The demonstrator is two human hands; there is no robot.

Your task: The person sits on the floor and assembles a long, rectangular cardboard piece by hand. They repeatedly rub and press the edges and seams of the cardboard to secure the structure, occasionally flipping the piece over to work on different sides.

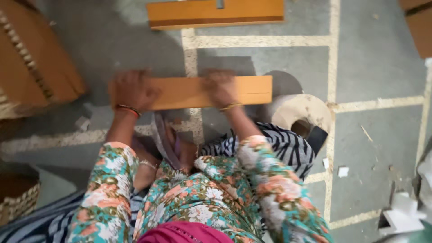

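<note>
My left hand (132, 90) lies spread on the left end of the plank (191, 92), which sits flat on the floor (378, 67); my right hand (221, 87) presses near its middle, fingers seemingly curled, though blur hides them. With nothing weighting the right end, a hard push could swing or skid it toward the stool (299, 112).

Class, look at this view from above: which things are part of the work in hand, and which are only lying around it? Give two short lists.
In hand:
- orange wooden plank, flat on the floor
- left hand and right hand, both pressed on it

Lying about:
- second orange plank further off
- cardboard boxes
- woven basket
- round cardboard piece
- white scraps
</note>
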